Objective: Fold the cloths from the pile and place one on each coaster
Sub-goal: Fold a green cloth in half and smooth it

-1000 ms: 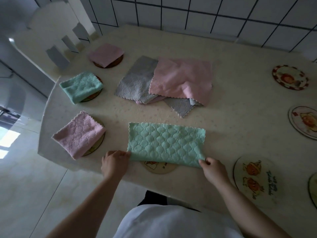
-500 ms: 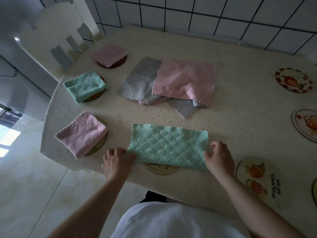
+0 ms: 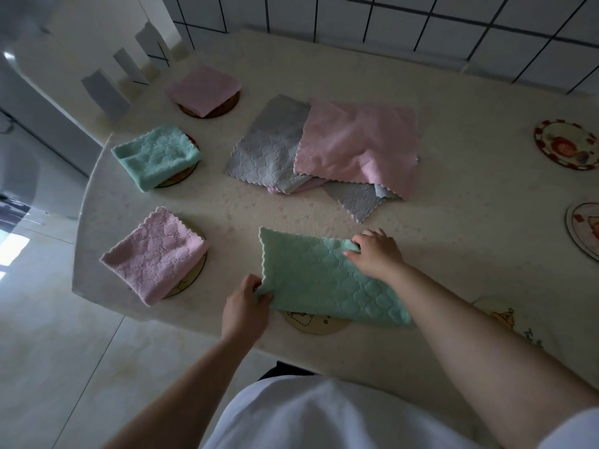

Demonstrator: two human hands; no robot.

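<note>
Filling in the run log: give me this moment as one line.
step: second fold | left hand pinches green cloth near corner | right hand grips far right edge, carrying it left | coaster beneath | three coasters covered

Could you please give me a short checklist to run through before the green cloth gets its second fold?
1. Left hand pinches the near left corner of the green cloth: ok.
2. Right hand grips the far right edge: ok.
3. Cloth already folded once into a strip: ok.
4. Coaster sits under the cloth's near edge, ready: ok.
5. Edges aligned beneath the right forearm: cannot tell.
6. Pile clear of the folding area: ok.
</note>
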